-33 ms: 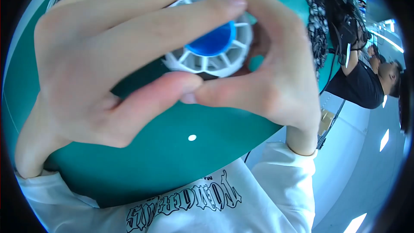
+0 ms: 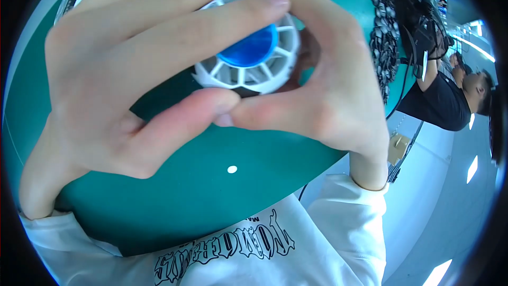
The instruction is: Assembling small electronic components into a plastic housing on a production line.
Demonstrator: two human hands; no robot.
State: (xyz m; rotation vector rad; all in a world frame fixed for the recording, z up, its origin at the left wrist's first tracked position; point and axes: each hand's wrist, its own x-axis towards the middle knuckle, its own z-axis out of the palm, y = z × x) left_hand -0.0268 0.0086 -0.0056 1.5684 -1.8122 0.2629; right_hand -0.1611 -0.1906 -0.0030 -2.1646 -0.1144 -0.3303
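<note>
Head-worn fisheye, facing down, left grip (image 2: 108, 69) and right grip (image 2: 346, 87) close, tabletop (image 2: 286, 172) beyond

Black ornate outlined lettering (image 2: 226, 250) across a white shirt (image 2: 309, 257)

- left hand (image 2: 119, 69): fingers across white wheel (image 2: 267, 75), over its blue centre (image 2: 250, 48)
- right hand (image 2: 336, 74): curled around wheel's right side, thumbs touching
- green table (image 2: 185, 196): white dot (image 2: 232, 169)
- far right: person (image 2: 444, 100) in black
</note>
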